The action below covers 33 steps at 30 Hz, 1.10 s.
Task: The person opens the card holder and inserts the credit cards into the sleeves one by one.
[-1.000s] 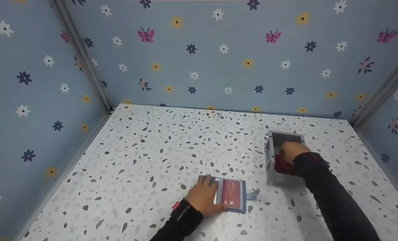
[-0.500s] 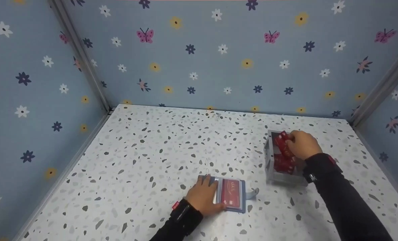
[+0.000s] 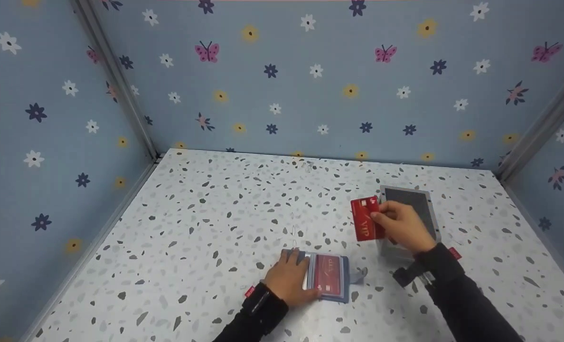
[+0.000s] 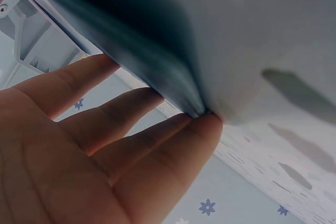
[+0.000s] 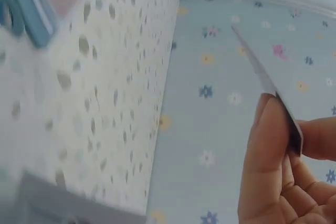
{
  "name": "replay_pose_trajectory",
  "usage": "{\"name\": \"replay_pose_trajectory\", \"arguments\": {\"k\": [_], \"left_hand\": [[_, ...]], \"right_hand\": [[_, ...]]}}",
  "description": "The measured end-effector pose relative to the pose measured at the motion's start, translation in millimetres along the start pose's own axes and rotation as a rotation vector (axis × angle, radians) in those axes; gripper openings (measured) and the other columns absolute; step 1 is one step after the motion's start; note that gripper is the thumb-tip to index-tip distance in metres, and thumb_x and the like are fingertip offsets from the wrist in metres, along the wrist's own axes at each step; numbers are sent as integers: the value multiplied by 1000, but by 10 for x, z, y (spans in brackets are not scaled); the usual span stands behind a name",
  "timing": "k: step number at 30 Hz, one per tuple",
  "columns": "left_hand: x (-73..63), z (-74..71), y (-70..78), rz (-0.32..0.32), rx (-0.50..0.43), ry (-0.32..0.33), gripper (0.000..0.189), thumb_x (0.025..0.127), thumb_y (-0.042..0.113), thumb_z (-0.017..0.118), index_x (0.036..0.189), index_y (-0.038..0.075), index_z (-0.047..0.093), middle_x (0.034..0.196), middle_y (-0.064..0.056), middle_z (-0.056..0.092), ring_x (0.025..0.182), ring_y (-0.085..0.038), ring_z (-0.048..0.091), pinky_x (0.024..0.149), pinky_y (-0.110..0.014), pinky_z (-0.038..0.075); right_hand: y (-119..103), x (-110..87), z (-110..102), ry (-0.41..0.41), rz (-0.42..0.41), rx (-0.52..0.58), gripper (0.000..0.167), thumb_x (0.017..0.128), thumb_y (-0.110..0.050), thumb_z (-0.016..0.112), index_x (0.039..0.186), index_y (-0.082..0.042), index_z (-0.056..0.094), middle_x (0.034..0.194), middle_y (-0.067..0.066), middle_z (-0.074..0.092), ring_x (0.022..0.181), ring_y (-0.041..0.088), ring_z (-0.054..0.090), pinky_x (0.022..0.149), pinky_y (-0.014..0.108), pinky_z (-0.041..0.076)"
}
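My right hand (image 3: 402,227) pinches a red VIP card (image 3: 363,222) between thumb and fingers, up beside the left edge of the grey box (image 3: 435,218). In the right wrist view that card (image 5: 265,80) appears nearly edge-on, thumb (image 5: 266,140) on one face. A blue-grey card holder (image 3: 344,281) lies unfolded at the front, another red card (image 3: 328,275) showing in its clear sleeve. My left hand (image 3: 289,281) rests flat on the holder's left part, fingers spread. From the left wrist, the fingers (image 4: 152,142) touch along the holder's edge (image 4: 152,69).
The holder's strap (image 3: 358,275) sticks out to the right, toward the box. My right hand and wrist hide the box's near part. Speckled white tabletop (image 3: 225,213) surrounds everything, with flowered blue walls (image 3: 291,85) at the back and sides.
My right hand has come up out of the grey box with a red card and moved left, past the box's edge. The left hand and the card holder have stayed put.
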<state>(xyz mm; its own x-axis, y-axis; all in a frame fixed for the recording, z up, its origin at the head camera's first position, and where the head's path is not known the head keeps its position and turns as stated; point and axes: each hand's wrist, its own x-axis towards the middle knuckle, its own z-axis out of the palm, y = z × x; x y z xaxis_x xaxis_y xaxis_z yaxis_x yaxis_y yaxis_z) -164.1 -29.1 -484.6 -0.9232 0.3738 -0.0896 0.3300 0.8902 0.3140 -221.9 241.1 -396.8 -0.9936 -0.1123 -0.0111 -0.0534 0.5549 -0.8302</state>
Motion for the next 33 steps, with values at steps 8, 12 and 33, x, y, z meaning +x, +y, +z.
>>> {"name": "replay_pose_trajectory", "arguments": {"k": [8, 12, 33], "left_hand": [[-10, -7, 8, -3, 2, -15, 85, 76, 58, 72, 143, 9, 49, 153, -20, 39, 142, -42, 35, 110, -54, 40], [-17, -9, 11, -6, 14, -20, 85, 76, 58, 71, 143, 10, 50, 153, -20, 39, 142, -42, 35, 110, -54, 40], [-7, 0, 5, -15, 8, -11, 84, 77, 59, 71, 142, 10, 51, 153, -20, 40, 142, -42, 35, 110, -54, 40]], "right_hand": [[212, -159, 468, -118, -71, 118, 15, 91, -8, 63, 93, 6, 58, 82, 15, 71, 68, 13, 67, 60, 27, 59], [305, -229, 591, -141, -103, 142, 16, 92, -8, 62, 94, 7, 56, 77, 13, 68, 64, 9, 64, 56, 25, 56], [641, -338, 628, -120, 63, 76, 15, 93, -13, 61, 97, 0, 55, 87, 10, 70, 75, 15, 63, 61, 27, 52]]}}
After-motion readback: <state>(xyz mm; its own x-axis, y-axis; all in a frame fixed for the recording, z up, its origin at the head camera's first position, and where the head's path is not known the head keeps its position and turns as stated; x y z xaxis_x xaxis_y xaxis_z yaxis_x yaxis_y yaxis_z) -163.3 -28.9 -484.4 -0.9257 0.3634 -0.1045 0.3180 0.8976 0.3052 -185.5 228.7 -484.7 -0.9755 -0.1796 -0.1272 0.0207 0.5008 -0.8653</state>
